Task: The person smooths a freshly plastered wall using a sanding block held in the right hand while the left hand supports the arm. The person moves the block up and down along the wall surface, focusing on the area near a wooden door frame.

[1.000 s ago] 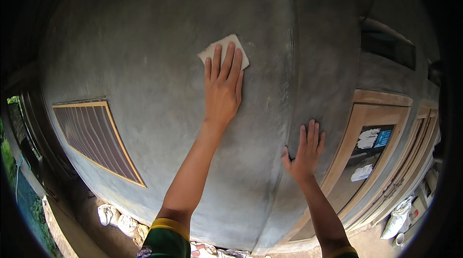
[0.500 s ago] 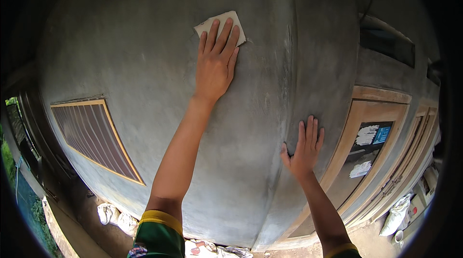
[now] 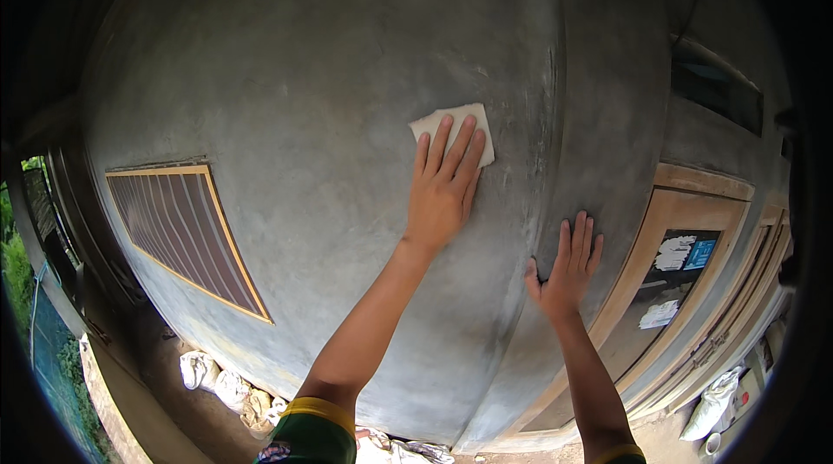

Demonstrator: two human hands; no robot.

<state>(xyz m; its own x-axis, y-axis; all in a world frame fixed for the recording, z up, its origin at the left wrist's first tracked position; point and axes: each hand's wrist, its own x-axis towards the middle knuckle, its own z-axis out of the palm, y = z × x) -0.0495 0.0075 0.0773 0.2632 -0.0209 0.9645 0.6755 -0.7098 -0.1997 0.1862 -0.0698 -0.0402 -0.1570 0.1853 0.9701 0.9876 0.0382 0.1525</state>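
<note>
The left hand presses a pale square sanding sheet flat on the grey plastered wall. The right hand lies lower right of it. A slatted wooden vent sits left; a wooden-framed door right.

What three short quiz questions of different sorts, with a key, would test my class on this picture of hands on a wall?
1. True or false: the left hand presses a pale sheet flat against the grey wall.
2. What does the right hand hold? A) a brush B) nothing, it lies open on the wall C) a bucket
3. Fill in: the slatted vent with the wooden frame sits to the person's ____ of both hands.

Key: 1 true; 2 B; 3 left.
</note>
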